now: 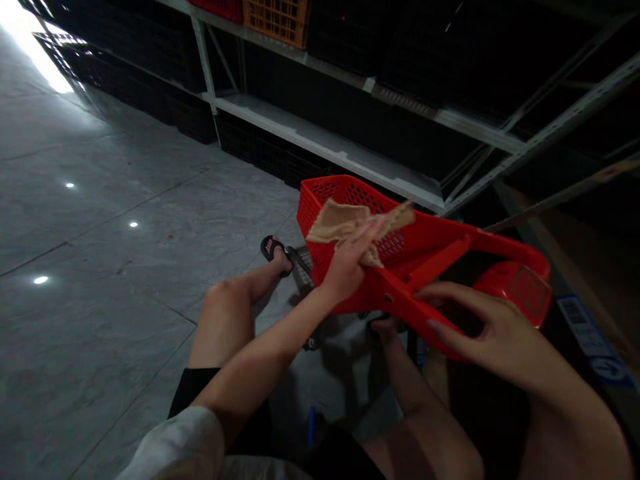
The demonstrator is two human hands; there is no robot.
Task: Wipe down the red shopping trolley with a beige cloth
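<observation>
A red plastic shopping basket (430,250) with perforated walls lies tilted across my lap, its opening turned away to the right. My left hand (347,263) is closed on a beige cloth (345,223) and presses it against the basket's outer wall. My right hand (487,327) rests on the basket's near rim with fingers spread, steadying it. I am sitting low, legs stretched out, a black sandal (276,252) on my left foot.
A white metal shelving rack (330,143) runs along the back, dark underneath. An orange crate (277,20) and a red crate (220,8) stand on its upper shelf. Grey tiled floor (100,267) spreads to the left. A blue-and-white label (593,340) lies at right.
</observation>
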